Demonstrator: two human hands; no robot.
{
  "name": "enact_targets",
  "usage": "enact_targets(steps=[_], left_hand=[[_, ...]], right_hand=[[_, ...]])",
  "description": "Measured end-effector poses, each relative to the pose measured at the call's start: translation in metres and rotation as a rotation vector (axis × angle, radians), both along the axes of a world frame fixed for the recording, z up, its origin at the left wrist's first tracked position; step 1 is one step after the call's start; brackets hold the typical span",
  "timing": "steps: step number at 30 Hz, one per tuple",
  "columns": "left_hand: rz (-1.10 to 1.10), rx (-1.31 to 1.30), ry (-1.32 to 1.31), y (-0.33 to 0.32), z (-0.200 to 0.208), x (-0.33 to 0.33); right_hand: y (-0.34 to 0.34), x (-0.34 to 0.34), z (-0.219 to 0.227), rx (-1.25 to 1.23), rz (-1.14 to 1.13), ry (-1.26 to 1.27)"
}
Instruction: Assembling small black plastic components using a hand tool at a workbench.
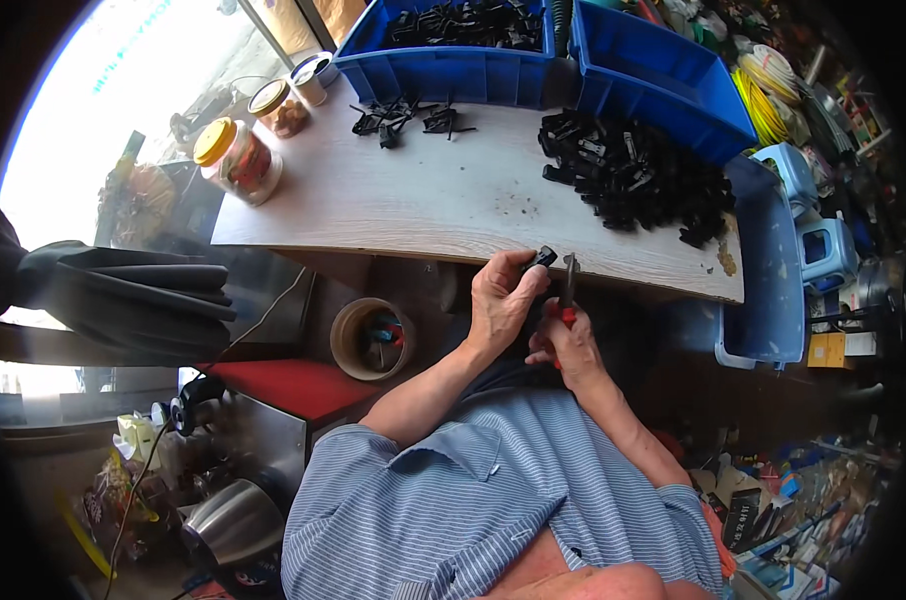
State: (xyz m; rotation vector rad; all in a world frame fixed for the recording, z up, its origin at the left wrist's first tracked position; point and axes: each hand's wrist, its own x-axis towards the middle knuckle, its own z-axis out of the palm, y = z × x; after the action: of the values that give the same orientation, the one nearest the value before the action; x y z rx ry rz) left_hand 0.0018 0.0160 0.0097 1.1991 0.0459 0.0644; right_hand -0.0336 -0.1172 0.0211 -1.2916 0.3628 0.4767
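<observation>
At the near edge of the table, my left hand (500, 305) is closed, pinching a small black plastic part (544, 257) between thumb and fingers. Just to its right, my right hand (575, 350) grips red-handled pliers (569, 314), their metal jaws pointing up and away from me. The jaws are beside the black part and look apart from it. A large heap of similar black parts (628, 170) lies on the right of the table. A few black pieces with thin stems (385, 122) lie at the far left.
Two blue bins (443, 78) stand along the back of the white table (413, 190); the left one holds black parts. A yellow-lidded jar (241, 165) sits at the left edge. Below the table is a round bucket (338, 345). To the right stands a blue tub (773, 320).
</observation>
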Motion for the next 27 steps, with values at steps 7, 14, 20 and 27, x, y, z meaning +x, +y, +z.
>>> enact_targets(steps=[7, 14, 20, 27], left_hand=[[0.005, -0.022, -0.007, -0.008, 0.001, -0.001], [0.012, 0.015, 0.000, -0.011, -0.001, 0.003], [0.025, 0.063, -0.004, -0.013, -0.002, 0.005], [0.033, 0.122, -0.019, -0.014, -0.006, 0.006]], right_hand=[[-0.001, -0.007, 0.000, -0.103, 0.060, -0.045], [0.001, -0.005, -0.002, -0.145, 0.114, -0.089], [0.001, -0.005, -0.006, -0.188, 0.125, -0.097], [0.002, -0.007, -0.012, -0.140, 0.111, -0.095]])
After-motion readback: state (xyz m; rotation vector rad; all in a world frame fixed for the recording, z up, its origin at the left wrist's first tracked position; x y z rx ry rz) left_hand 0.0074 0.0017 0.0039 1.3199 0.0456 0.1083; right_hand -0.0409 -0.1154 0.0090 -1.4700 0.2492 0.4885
